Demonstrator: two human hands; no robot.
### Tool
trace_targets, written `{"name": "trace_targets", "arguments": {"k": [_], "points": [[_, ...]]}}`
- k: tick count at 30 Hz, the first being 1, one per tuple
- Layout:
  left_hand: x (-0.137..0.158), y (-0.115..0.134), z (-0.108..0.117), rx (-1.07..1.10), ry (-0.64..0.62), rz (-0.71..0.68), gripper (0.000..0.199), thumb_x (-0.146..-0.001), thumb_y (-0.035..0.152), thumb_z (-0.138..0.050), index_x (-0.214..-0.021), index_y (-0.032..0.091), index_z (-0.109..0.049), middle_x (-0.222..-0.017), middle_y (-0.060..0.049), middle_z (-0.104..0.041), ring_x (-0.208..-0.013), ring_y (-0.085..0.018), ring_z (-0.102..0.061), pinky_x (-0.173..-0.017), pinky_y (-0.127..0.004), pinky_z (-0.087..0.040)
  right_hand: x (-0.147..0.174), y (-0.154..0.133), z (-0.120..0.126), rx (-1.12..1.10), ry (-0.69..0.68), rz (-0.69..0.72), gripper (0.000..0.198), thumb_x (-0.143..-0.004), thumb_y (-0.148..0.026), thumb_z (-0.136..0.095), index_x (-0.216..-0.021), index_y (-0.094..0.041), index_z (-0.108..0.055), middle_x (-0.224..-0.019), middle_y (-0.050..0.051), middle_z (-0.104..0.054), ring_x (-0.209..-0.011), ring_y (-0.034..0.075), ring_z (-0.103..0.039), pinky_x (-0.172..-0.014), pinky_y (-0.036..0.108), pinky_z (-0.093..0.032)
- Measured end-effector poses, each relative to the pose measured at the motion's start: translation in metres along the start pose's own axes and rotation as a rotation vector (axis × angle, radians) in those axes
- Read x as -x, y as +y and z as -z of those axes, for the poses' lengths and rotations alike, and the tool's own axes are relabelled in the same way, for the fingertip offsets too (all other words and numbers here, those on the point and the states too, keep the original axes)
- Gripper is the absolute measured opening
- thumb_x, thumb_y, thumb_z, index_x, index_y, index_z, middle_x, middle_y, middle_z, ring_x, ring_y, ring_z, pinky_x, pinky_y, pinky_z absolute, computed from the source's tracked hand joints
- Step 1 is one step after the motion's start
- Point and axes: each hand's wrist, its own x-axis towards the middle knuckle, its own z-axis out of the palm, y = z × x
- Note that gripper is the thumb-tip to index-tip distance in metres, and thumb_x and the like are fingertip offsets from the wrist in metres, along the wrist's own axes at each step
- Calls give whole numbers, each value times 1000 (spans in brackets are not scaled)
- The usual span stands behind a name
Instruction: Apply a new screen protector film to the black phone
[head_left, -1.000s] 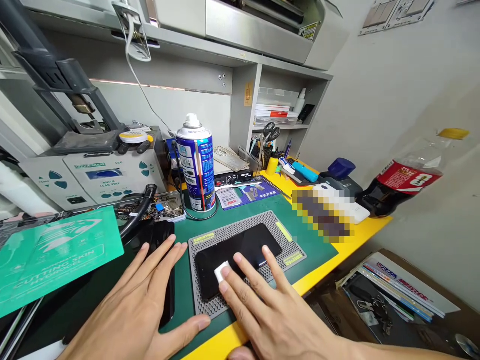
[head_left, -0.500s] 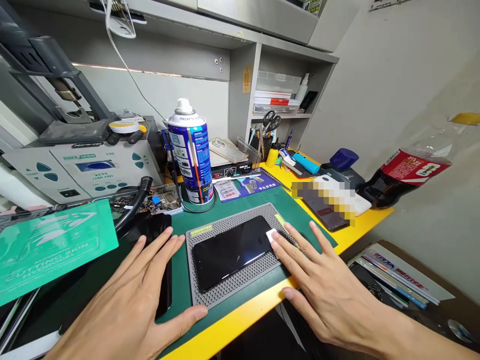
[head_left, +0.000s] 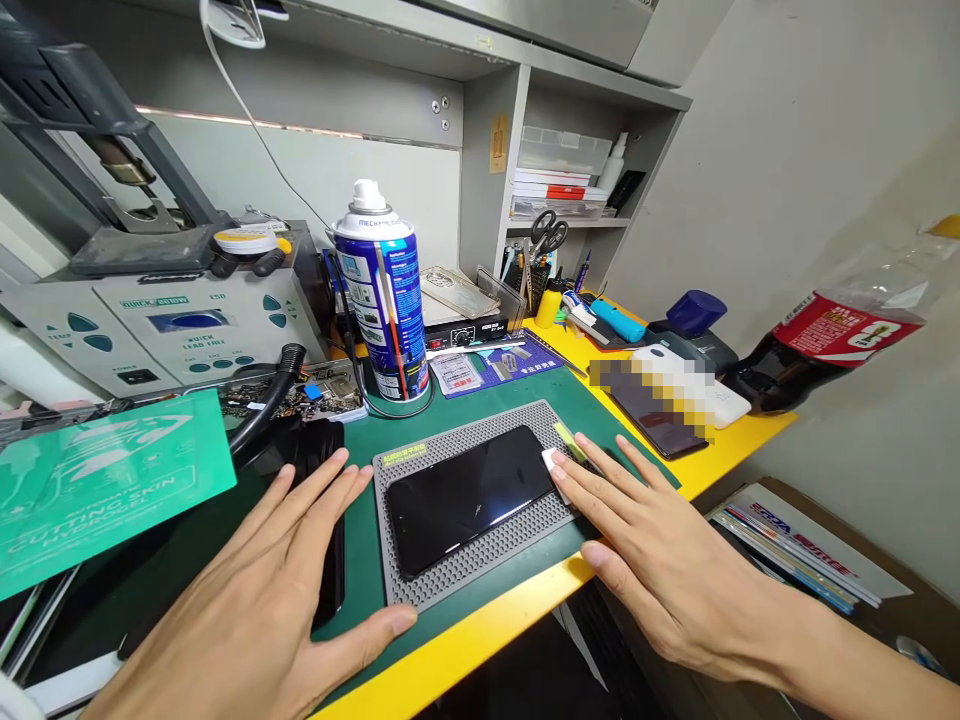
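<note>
A smartphone (head_left: 469, 505) with a black screen lies face up on a grey perforated pad (head_left: 435, 590). At its right end my right hand (head_left: 652, 540) presses a small white wipe (head_left: 550, 462) under the fingertips; the thumb is apart, near the yellow table edge. Most of the wipe is hidden by the fingers. Left of the pad, my left hand (head_left: 262, 590) is spread flat and holds nothing. Its fingers lie over a larger black panel (head_left: 330, 570), and its thumb tip touches the pad's near left corner.
Behind the pad stands a blue spray can (head_left: 382, 300). A green packet (head_left: 112, 490) lies at left, before a grey soldering or hot-air station (head_left: 187, 330). At right are other phones (head_left: 652, 410) and a leaning cola bottle (head_left: 840, 330).
My right hand has slid slightly right with the white wipe, towards the phone's right edge. My left hand keeps its place. The camera view has shifted a little.
</note>
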Motion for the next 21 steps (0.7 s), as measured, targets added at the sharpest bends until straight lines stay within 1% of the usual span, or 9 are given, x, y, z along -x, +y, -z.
{"name": "trace_targets", "arguments": {"k": [4, 8, 11, 16, 18, 21], "points": [[2, 0, -1, 15, 0, 3, 101, -79, 81, -56, -150, 12, -38, -147, -24, -55, -137, -48, -49, -105, -65, -51, -6, 7, 4, -104, -46, -3, 65, -104, -28, -40, -163, -16, -16, -167, 7, -26, -156, 31, -17, -122, 64, -29], [2, 1, -3, 26, 9, 33, 104, -76, 83, -56, -150, 12, -39, -149, -23, -54, -138, -49, -47, -101, -64, -54, -17, 12, 8, -183, -71, -29, 63, -105, -32, -42, -163, -20, -20, -167, 7, -26, -156, 31, -17, -123, 63, -27], [3, 0, -4, 18, 13, 26, 105, -76, 83, -57, -150, 11, -39, -149, -23, -54, -138, -49, -47, -99, -63, -55, -28, 15, 8, -185, -103, -38, 60, -106, -35, -39, -162, -20, -23, -166, 7, -28, -156, 32, -15, -123, 64, -25], [5, -1, -5, 7, -23, 37, 107, -77, 81, -58, -156, 15, -32, -154, -19, -49, -143, -47, -42, -104, -63, -53, -42, 19, 5, -156, -114, -51, 59, -108, -40, -34, -162, -19, -22, -166, 6, -28, -156, 32, -15, -123, 64, -25], [4, -1, -4, 3, -19, 27, 106, -77, 82, -57, -154, 14, -34, -153, -21, -50, -142, -47, -44, -102, -63, -54, -46, 21, 4, -153, -111, -53, 59, -108, -41, -34, -162, -19, -23, -167, 5, -28, -156, 32, -16, -122, 65, -26], [-1, 2, 2, -26, -9, 9, 104, -77, 84, -54, -149, 10, -41, -148, -25, -54, -137, -48, -49, -96, -63, -58, -52, 22, 3, -152, -108, -40, 59, -108, -41, -34, -162, -20, -23, -167, 5, -28, -156, 33, -14, -121, 66, -26]]}}
